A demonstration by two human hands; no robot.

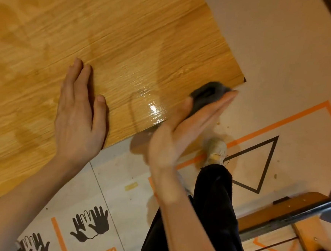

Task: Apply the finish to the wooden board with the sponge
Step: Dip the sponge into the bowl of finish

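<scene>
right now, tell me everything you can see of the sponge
The sponge is a dark grey, soft-looking pad, blurred, so its exact shape and texture are unclear. It sits at the board's near right edge, close to its corner, beside a wet, glossy patch of finish. The right hand holds it with straight fingers laid along its outer side and the thumb on its inner side; the hand covers its near part. Whether its underside touches the board cannot be told. The left hand lies flat on the board, away from it.

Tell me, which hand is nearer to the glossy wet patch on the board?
Right. The right hand, holding the dark sponge, is just beside the wet patch at the wooden board edge. The left hand rests flat on the board, farther off.
</scene>
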